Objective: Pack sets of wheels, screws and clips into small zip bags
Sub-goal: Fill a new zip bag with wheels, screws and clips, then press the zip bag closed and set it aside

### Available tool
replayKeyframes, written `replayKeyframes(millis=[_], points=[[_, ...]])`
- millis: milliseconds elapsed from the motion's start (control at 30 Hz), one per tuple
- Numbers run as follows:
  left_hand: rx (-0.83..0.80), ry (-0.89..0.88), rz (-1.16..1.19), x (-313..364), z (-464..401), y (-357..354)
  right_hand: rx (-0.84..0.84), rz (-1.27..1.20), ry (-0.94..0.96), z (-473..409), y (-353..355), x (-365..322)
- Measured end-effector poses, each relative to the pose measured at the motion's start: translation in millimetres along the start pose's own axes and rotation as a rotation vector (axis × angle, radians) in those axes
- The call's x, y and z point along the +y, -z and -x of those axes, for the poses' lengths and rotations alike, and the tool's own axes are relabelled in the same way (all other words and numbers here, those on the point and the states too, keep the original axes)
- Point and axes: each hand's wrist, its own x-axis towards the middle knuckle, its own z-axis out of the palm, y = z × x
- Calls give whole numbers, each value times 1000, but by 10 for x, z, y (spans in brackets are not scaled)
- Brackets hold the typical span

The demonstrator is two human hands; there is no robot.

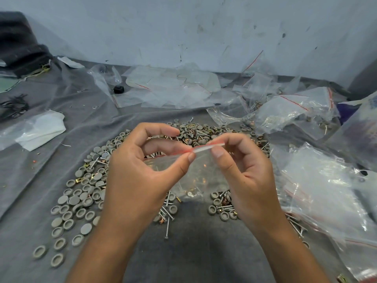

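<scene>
A small clear zip bag (pixel 201 176) with a red strip along its mouth hangs between both hands above the parts heap. My left hand (pixel 140 170) pinches the strip with thumb and fingers at its left part. My right hand (pixel 244 170) pinches the strip just to the right, thumb in front. Screws and small brassy pieces show inside the bag's bottom. Below lie grey round wheels (pixel 81 199), silver screws (pixel 168 219) and brassy clips (pixel 78 180) in a wide ring on the grey cloth (pixel 193 252).
Filled zip bags (pixel 326 197) pile up at the right. Flat unused bags (pixel 169 88) lie at the back by the wall. A white plastic sheet (pixel 38 129) lies at the left, with a small black object (pixel 118 89) and dark cables (pixel 14 105) further back.
</scene>
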Motion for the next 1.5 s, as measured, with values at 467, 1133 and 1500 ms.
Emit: replayKeyframes(millis=[467,1133,1500], points=[[-50,-6,75,-2,5,-4,-71,64,-29,17,-23,18],[-117,162,354,-1,-42,32,64,-84,-8,2,31,-27],[-39,186,411,48,-54,40,40,-168,-46,-5,58,-38]])
